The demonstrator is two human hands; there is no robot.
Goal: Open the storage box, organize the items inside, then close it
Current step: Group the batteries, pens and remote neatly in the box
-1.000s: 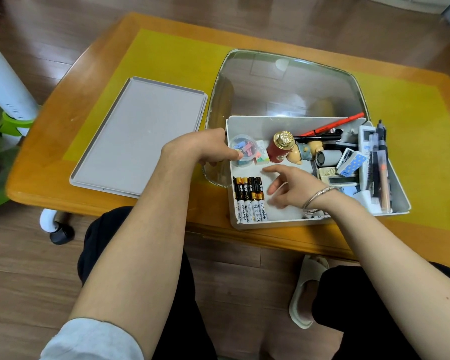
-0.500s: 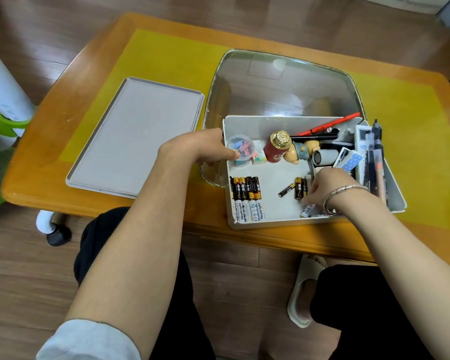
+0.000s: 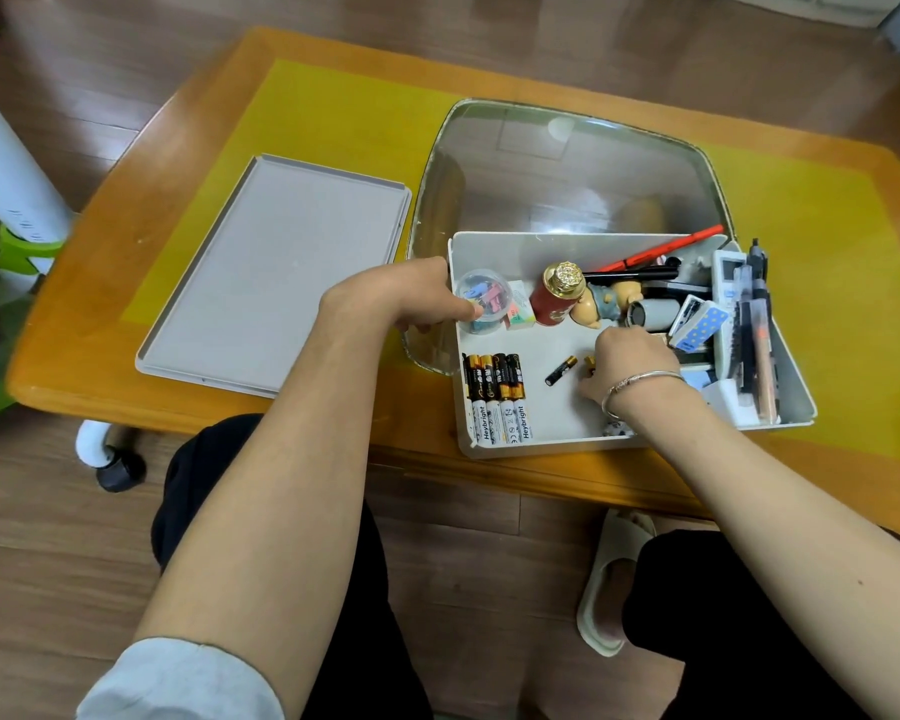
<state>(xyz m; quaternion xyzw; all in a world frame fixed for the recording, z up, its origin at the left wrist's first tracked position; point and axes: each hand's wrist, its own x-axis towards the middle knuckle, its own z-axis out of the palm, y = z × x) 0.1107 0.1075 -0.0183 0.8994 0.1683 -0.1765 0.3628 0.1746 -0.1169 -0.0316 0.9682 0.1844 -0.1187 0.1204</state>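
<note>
The open white storage box (image 3: 557, 246) sits at the table's near edge. Its grey lid (image 3: 276, 272) lies flat to the left. My left hand (image 3: 411, 298) grips the box's left wall, thumb inside by a clear tub of clips (image 3: 481, 301). My right hand (image 3: 630, 363) is down in the middle of the box, fingers curled over small batteries that it mostly hides. One loose battery (image 3: 560, 370) lies just left of it. A row of batteries (image 3: 495, 397) is lined up in the near-left corner. A red jar with a gold cap (image 3: 557, 296) and a figurine (image 3: 601, 304) lie behind.
Pens, a red pencil (image 3: 661, 247), a remote (image 3: 729, 283) and small boxes crowd the box's right side. A glass panel (image 3: 567, 168) lies on the yellow mat (image 3: 333, 111) behind the box. A white pole (image 3: 6, 163) stands at the left, and a slipper (image 3: 611, 579) is on the floor.
My right hand moved from the box's middle to the right pile, then closed over small batteries there. Loose batteries now lie in the middle. My left hand stayed on the wall.
</note>
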